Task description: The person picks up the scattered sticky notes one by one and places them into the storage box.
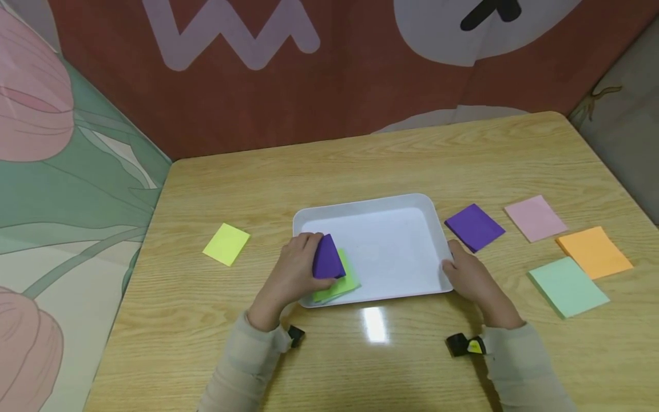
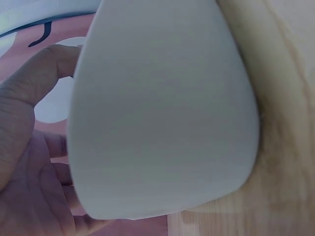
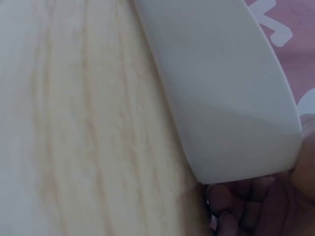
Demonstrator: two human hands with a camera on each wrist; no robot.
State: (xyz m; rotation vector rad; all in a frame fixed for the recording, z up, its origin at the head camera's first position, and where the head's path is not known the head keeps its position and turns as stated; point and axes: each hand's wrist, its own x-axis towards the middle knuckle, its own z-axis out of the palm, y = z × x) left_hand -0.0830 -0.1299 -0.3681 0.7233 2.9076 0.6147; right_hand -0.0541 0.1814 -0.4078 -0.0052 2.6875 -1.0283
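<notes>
A white tray [image 1: 391,246] sits on the table. At its left end my left hand [image 1: 294,269] holds a purple sticky note pad [image 1: 327,258] between thumb and fingers, tilted up. Beneath that pad, inside the tray, lies a bright green sticky note pad [image 1: 347,281], with a paler edge showing under it. My right hand [image 1: 467,273] grips the tray's right end near the front corner. In the left wrist view the tray wall [image 2: 162,113] hides what the left hand [image 2: 29,147] holds. The right wrist view shows curled fingers [image 3: 236,209] at the tray's corner.
Right of the tray lie another purple pad [image 1: 475,228], a pink pad [image 1: 535,218], an orange pad [image 1: 594,252] and a mint green pad [image 1: 568,287]. A yellow pad [image 1: 226,245] lies to the left. A patterned wall covering [image 1: 334,103] stands behind the table [image 1: 247,183].
</notes>
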